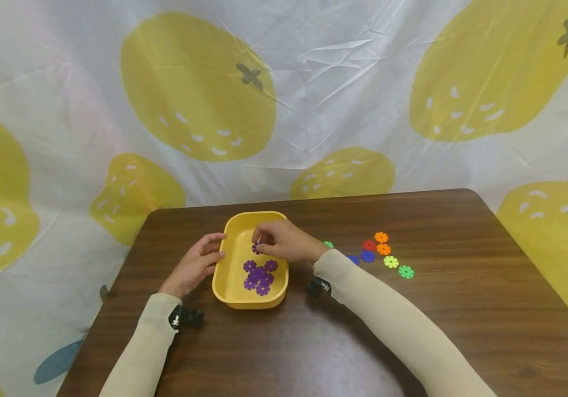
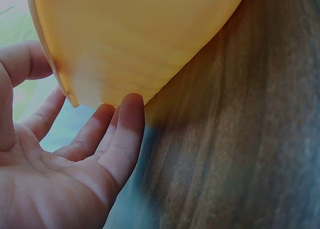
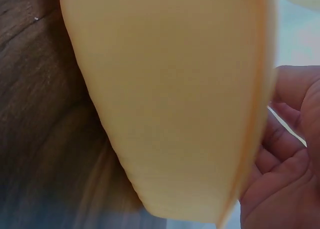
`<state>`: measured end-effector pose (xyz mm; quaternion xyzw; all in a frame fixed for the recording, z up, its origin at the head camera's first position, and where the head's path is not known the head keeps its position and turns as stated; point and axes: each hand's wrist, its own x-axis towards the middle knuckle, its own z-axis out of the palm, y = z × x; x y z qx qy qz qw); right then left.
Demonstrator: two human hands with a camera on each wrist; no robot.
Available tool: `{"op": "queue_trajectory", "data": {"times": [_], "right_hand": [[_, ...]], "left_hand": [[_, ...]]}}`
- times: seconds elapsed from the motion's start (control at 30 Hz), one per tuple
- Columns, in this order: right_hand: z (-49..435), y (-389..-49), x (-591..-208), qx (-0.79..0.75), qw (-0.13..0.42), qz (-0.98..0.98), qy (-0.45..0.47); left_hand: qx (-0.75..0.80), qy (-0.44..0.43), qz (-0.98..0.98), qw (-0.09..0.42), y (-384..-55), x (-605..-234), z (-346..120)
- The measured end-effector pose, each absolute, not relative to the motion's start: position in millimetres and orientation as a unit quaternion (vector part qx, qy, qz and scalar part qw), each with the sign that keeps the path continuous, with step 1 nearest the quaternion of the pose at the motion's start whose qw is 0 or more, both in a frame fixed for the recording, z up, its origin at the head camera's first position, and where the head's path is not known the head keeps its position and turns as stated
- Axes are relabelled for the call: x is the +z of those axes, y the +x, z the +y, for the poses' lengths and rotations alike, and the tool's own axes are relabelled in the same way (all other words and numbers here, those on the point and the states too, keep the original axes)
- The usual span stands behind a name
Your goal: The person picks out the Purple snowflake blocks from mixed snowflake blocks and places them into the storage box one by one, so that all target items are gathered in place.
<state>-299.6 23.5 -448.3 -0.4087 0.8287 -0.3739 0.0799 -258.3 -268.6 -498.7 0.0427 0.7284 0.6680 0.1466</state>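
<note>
My right hand (image 1: pixel 284 240) reaches over the right rim of a yellow plastic basin (image 1: pixel 234 295) and pinches a purple snowflake disc (image 1: pixel 256 248) above its floor. Beneath it, several purple snowflake discs (image 1: pixel 259 275) lie in a loose pile in the basin's near half. With relaxed fingers, my left hand (image 1: pixel 195 266) touches the left side of the basin; the left wrist view has its fingertips against the outer wall (image 2: pixel 130 49). In the right wrist view the basin wall (image 3: pixel 170 99) hides the disc, and only part of the right hand (image 3: pixel 285 159) shows.
Right of the basin, orange (image 1: pixel 381 237), red (image 1: pixel 369 245), blue (image 1: pixel 367 256), yellow (image 1: pixel 390 262) and green (image 1: pixel 406 271) discs lie on the brown wooden table (image 1: pixel 462 309). My right forearm partly covers others. A lemon-print curtain (image 1: pixel 343 99) hangs behind the table.
</note>
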Motion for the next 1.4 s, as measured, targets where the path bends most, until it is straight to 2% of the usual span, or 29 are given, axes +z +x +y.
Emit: {"op": "queue_trajectory", "data": {"times": [0.6,1.2,1.4], "right_hand": [[6,-304,-458,-0.298,0.091,0.86,-0.405],[27,-294,-446,-0.338,0.018,0.848,-0.407],[37,-288,-442,-0.349,0.011,0.848,-0.399]], "left_hand": [[0.667,0.047,0.729,0.144,-260,-501,-269],[0.662,0.046,0.735,0.142,-257,-498,-268],[0.661,0.044,0.735,0.142,-257,-499,-268]]}}
